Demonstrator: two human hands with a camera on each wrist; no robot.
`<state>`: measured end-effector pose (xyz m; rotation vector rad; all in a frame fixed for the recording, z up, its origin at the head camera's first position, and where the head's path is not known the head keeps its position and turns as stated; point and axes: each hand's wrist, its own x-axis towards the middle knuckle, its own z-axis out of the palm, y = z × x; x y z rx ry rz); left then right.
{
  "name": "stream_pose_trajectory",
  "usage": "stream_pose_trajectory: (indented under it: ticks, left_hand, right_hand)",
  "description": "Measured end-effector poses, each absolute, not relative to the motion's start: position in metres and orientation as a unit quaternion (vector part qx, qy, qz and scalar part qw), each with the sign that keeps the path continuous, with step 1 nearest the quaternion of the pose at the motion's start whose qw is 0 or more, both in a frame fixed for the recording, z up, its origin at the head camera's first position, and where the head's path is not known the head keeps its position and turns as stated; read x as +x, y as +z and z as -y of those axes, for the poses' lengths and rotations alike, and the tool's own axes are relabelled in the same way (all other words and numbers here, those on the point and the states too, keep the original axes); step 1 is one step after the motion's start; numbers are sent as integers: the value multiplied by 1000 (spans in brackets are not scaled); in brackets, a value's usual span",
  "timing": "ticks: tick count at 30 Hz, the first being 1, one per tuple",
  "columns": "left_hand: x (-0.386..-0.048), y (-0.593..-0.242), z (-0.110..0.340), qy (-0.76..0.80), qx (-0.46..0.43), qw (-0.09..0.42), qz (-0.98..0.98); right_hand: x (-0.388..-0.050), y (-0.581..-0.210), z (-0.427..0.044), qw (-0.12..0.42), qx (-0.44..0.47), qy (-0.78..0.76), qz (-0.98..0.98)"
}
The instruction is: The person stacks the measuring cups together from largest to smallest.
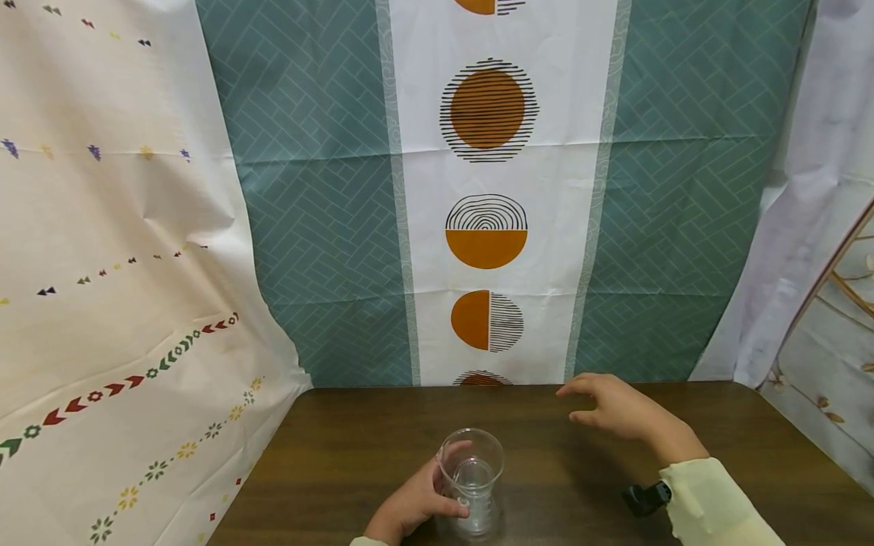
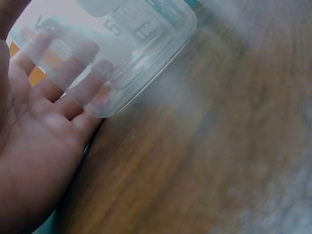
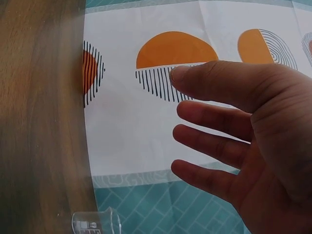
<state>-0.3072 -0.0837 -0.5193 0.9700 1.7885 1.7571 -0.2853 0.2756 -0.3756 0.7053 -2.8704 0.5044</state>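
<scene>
A clear glass beaker point(image 1: 495, 485) stands upright near the table's front edge in the head view. Inside it sits what looks like a smaller clear beaker point(image 1: 474, 476). My left hand point(image 1: 419, 497) grips the large beaker from its left side, thumb in front and fingers behind. In the left wrist view the fingers show through the beaker wall point(image 2: 114, 90), and printed volume marks can be read in part. Over the table's right side, my right hand point(image 1: 624, 413) hovers with nothing in it, fingers spread and gently bent. A beaker point(image 3: 95, 223) shows at the right wrist view's lower left corner.
The dark wooden table point(image 1: 355, 440) ends at a hanging green and white cloth point(image 1: 321, 227) with orange circles. Patterned pale cloth point(image 1: 136, 318) hangs on the left, more cloth point(image 1: 819, 341) on the right. A black device point(image 1: 646, 499) is at my right wrist.
</scene>
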Motion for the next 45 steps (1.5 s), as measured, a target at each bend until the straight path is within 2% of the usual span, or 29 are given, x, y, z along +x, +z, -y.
stream_pose_trajectory:
  ticks: [45]
  left_hand:
    - [-305,-516,83,636,349,226,-650]
  right_hand:
    - [-290,-384,-301,77,206,193,956]
